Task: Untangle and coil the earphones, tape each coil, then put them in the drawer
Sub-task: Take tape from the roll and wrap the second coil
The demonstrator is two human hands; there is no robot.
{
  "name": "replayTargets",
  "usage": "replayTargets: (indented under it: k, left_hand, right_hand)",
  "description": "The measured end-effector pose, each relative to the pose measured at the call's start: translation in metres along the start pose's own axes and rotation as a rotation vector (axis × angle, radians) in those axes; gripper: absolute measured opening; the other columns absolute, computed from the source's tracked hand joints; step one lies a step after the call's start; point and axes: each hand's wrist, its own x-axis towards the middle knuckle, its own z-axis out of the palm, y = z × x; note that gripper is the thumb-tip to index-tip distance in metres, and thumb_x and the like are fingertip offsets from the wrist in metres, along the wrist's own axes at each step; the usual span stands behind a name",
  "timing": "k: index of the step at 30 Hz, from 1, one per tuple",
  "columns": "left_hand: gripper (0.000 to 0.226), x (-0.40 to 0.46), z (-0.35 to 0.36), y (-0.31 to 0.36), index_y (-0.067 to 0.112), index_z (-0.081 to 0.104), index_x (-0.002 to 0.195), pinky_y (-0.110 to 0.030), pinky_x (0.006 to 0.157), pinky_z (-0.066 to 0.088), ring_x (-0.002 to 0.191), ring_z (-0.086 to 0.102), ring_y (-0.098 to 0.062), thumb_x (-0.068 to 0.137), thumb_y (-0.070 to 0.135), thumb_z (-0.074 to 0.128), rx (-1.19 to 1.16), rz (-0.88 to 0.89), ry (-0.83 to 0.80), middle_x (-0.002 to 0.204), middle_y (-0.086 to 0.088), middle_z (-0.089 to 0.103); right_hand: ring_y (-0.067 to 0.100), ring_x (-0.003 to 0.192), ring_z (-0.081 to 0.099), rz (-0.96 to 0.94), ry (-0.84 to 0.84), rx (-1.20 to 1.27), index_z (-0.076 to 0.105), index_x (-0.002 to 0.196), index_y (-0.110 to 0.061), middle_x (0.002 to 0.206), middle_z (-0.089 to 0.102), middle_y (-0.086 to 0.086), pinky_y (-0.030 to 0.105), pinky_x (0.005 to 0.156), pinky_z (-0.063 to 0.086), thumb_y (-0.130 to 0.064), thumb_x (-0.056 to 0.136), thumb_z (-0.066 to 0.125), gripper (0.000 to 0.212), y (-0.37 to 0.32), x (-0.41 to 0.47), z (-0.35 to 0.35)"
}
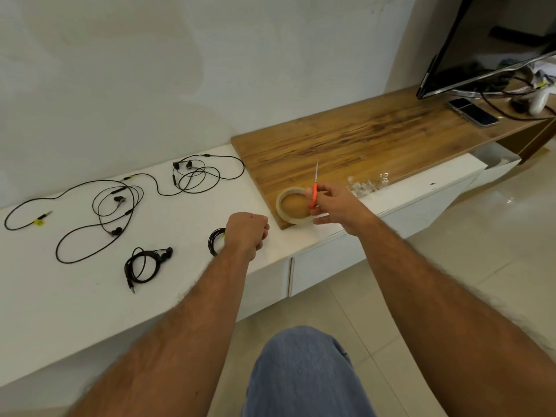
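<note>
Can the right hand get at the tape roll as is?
Probably not cleanly: the right hand hovers right over the tape roll with nothing between, but its fingers already grip the orange scissors.

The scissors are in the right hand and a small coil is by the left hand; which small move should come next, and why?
Probably bring the scissors down to the tape roll to cut a strip. The right hand holds them right above the roll, and the left hand is at a coiled earphone that shows no tape I can make out.

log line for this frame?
left hand: holds coiled earphones | right hand: holds scissors over tape roll | stage: taping
</note>
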Motion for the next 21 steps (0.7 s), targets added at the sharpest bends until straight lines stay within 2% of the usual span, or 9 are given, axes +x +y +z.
replayTargets:
  k: [7,9,11,14,17,21]
  left_hand:
    - [0.019,0.010,-0.002,0.008,0.009,0.063,0.075,-0.020,0.047,0.039,0.055,0.051,-0.010,0.091,0.004,0.054,0.012,0.069,0.040,0.072,-0.006,0.062]
    - [0.019,0.013,-0.002,0.008,0.009,0.063,0.075,-0.021,0.047,0.040,0.055,0.052,-0.011,0.091,0.005,0.054,0.016,0.075,0.044,0.072,-0.006,0.063]
    - [0.017,0.015,-0.003,0.007,0.009,0.064,0.077,-0.021,0.048,0.040,0.055,0.053,-0.010,0.091,0.006,0.056,0.012,0.071,0.044,0.072,-0.005,0.063]
    - [0.017,0.016,-0.006,0.004,0.008,0.064,0.076,-0.020,0.047,0.039,0.055,0.051,-0.009,0.091,0.007,0.056,0.003,0.031,0.041,0.073,-0.005,0.064]
    - [0.021,0.013,-0.007,0.003,0.006,0.061,0.070,-0.019,0.045,0.035,0.051,0.045,-0.009,0.090,0.008,0.055,0.010,-0.031,0.034,0.074,-0.007,0.062]
    - [0.018,0.008,-0.008,0.003,0.003,0.061,0.074,-0.015,0.036,0.031,0.048,0.040,-0.009,0.090,0.006,0.052,-0.026,-0.070,0.008,0.075,-0.008,0.062]
  right_hand:
    - [0.020,0.085,0.059,-0.017,0.113,0.229,0.061,0.104,-0.018,0.096,0.062,0.009,0.033,0.069,0.056,-0.036,0.092,0.065,0.022,-0.011,0.011,0.017]
    - [0.020,0.087,0.062,-0.043,0.180,0.217,0.062,0.108,-0.016,0.099,0.064,0.010,0.034,0.066,0.057,-0.039,0.091,0.066,0.029,-0.011,0.011,0.017]
    - [0.020,0.085,0.063,-0.093,0.173,0.136,0.064,0.107,-0.017,0.096,0.065,0.009,0.034,0.063,0.057,-0.039,0.090,0.066,0.028,-0.013,0.005,0.016]
    - [0.021,0.075,0.067,0.015,-0.101,-0.007,0.066,0.103,-0.020,0.089,0.068,0.006,0.035,0.058,0.057,-0.037,0.091,0.065,0.021,-0.014,-0.014,0.017]
    - [0.024,0.072,0.069,0.222,-0.429,-0.125,0.064,0.113,-0.012,0.093,0.070,0.008,0.033,0.058,0.057,-0.044,0.091,0.061,0.039,-0.005,-0.030,0.021]
    - [0.026,0.076,0.070,0.317,-0.551,-0.072,0.057,0.124,-0.006,0.098,0.067,0.011,0.037,0.065,0.060,-0.051,0.087,0.059,0.059,0.008,-0.037,0.032]
